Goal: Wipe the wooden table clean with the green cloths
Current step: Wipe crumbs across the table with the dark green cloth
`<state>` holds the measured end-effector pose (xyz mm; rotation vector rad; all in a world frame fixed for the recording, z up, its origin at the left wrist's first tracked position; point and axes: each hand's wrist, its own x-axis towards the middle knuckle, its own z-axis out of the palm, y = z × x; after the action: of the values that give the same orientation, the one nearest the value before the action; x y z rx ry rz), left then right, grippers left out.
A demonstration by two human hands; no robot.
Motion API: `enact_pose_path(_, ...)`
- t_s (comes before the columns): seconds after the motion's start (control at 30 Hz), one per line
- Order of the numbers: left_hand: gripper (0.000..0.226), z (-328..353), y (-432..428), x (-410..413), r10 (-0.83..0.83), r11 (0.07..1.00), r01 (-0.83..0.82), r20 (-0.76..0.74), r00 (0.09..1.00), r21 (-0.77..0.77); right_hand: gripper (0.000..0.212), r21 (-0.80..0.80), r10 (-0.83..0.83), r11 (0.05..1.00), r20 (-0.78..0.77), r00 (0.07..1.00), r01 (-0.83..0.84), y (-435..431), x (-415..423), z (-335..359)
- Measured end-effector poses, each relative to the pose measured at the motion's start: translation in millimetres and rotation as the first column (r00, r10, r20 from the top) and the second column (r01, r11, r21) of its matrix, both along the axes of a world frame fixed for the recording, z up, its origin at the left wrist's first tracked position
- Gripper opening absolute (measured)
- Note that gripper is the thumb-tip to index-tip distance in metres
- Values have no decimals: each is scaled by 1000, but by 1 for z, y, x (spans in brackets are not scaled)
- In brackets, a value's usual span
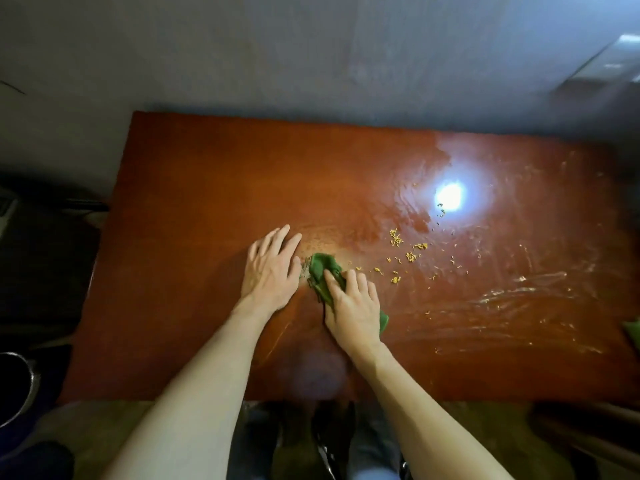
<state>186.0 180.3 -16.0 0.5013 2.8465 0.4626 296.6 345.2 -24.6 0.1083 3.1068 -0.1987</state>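
Two bare hands are over the middle of the table. One of them, the right hand, lies on a green cloth and presses it to the wood with bent fingers; the cloth is bunched under the palm, one end shows in front of the fingertips and another end shows at the wrist side. The left hand is flat on the table, open, fingers spread a little, and it holds nothing. It is just beside the cloth, on its left, and a small grey pile of dirt lies between the two.

A second green cloth is only partly visible at the right border of the view, well apart from the hands.

To the right of the hands many small yellow crumbs are scattered; I cannot count them exactly, but there are more than twenty, in several small groups. The right half of the table is wet with pale smears, and one bright light reflection shines there. At the left border one metal pot stands on the floor.
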Motion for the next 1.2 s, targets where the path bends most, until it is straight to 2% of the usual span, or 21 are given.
enact_pose_path(0.13,51,6,7,-8,-120,993,120,-5,993,1,57,-68,-75,995,-7,997,74,-26,12,-1)
enact_pose_path(0.27,53,2,23,-6,-233,972,234,37,972,-18,52,-147,4,989,-100,995,-18,-5,-2,-16)
enact_pose_path(0.33,53,0,31,-11,-239,970,241,57,969,-23,50,-173,29,983,-151,988,-56,12,-15,-20)
enact_pose_path(0.47,55,-5,44,-17,-208,975,211,47,977,-75,55,-227,-22,974,-181,983,-20,11,-25,-19)
enact_pose_path(0.53,58,-3,49,-14,-184,978,187,33,982,-96,59,-226,88,967,-148,985,-120,11,-19,-18)
enact_pose_path(0.6,59,-3,52,-15,-192,973,193,24,981,-130,65,-149,270,947,-110,956,-285,27,-19,-16)
enact_pose_path(0.67,59,-5,50,-19,-208,968,210,29,978,-140,65,-71,350,932,-76,934,-355,51,-25,-16)
enact_pose_path(0.77,61,-10,41,-20,-234,960,235,24,972,-153,62,-40,213,976,-65,975,-215,73,-34,-17)
enact_pose_path(0.9,67,-17,42,-15,-242,952,248,57,969,-177,56,-100,46,993,-117,992,-58,59,-34,-21)
enact_pose_path(1.1,71,-8,53,-14,-226,931,241,85,970,-275,64,-191,209,959,-13,978,-208,47,0,-14)
enact_pose_path(1.2,70,-3,55,-15,-224,922,234,68,972,-308,62,-244,159,955,-50,986,-167,65,-14,-11)
